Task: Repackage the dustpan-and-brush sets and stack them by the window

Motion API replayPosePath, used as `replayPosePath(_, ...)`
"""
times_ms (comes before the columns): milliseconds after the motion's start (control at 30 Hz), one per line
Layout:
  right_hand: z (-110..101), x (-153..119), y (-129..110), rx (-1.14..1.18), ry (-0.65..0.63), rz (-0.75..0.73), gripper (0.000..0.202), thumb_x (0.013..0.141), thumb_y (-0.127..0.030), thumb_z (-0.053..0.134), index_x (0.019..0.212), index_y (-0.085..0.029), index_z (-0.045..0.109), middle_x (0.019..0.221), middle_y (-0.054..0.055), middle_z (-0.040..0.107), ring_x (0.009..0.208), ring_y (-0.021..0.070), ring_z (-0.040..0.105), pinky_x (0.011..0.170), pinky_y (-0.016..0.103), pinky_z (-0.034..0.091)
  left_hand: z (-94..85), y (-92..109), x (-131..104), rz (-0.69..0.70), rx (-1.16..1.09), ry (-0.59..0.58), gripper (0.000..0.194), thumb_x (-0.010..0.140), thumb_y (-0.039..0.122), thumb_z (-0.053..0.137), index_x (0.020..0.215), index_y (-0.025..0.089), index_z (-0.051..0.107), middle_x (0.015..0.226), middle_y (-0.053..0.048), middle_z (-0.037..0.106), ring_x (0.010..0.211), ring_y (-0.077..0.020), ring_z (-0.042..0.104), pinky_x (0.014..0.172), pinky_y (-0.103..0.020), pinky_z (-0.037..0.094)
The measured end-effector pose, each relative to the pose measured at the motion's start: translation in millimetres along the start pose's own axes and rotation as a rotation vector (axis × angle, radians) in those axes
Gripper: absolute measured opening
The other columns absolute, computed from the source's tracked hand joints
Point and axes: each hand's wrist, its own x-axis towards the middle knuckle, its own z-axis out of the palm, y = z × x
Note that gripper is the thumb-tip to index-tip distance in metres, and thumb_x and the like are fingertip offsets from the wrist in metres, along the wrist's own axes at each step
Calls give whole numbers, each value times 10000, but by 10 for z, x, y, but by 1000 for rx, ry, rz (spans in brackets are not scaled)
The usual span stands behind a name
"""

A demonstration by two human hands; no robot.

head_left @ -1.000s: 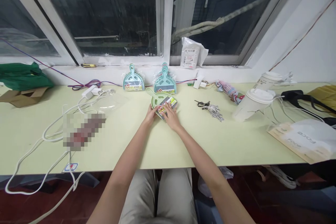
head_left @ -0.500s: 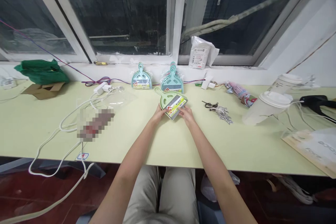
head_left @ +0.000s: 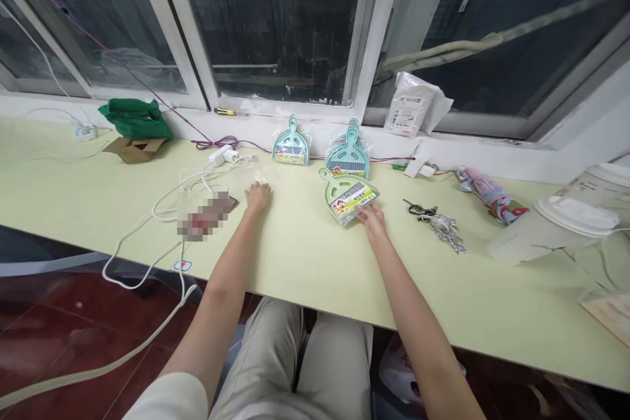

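Note:
A green dustpan [head_left: 348,195] with a grey-bristled brush and a printed label is tilted above the table, its lower right corner pinched by my right hand [head_left: 373,218]. My left hand [head_left: 258,197] lies on the table at the near edge of a clear plastic bag [head_left: 251,174], fingers apart; whether they touch the film is hard to tell. Behind the green dustpan, several wrapped blue dustpans [head_left: 348,161] lean in a stack against the wall. Another wrapped blue dustpan [head_left: 291,144] leans to their left.
White cables [head_left: 160,207] and a blurred-out item [head_left: 207,218] lie on the left, near a green cloth bag [head_left: 135,119] on a cardboard box [head_left: 134,149]. Keys [head_left: 438,223], a folded umbrella [head_left: 492,197] and white cups [head_left: 566,220] are on the right.
My left hand has let go of the green dustpan and moved left to the clear bag. My right hand still holds the dustpan. The camera view has turned left.

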Motion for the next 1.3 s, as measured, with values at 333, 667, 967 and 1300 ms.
replayPosePath(333, 91, -145, 16, -110, -79, 14, 362, 594, -161, 792, 914, -203, 628, 804, -3, 738, 679, 143, 701, 646, 242, 607, 29, 97, -282, 170, 99, -11, 338, 860, 299, 534, 1153, 146, 606, 1133, -143, 634, 1063, -270, 586, 941, -386, 401)
replayPosePath(667, 256, -350, -30, -222, -240, 91, 388, 583, -193, 814, 930, -185, 641, 771, 18, 743, 654, 164, 703, 598, 254, 604, 95, 343, -223, 259, 170, 5, 284, 903, 93, 385, 1008, 122, 647, 1010, -145, 593, 1014, -228, 551, 770, -292, 458)
replayPosePath(967, 343, -437, 24, -158, -98, -38, 483, 538, -276, 860, 960, -182, 646, 824, 30, 734, 724, 184, 696, 649, 284, 592, 164, 861, -486, 538, -138, 170, 370, 937, 129, 308, 1144, 163, 613, 1178, -143, 588, 1151, -253, 469, 920, -355, 432)
replayPosePath(1300, 368, -452, 72, -125, 22, -111, 512, 520, -287, 867, 970, -165, 657, 895, 33, 719, 772, 142, 670, 643, 227, 551, 116, 1135, -800, 501, -1012, 134, 371, 826, 377, 602, 1180, 267, 600, 1311, -104, 551, 1312, -265, 417, 1170, -511, 172)
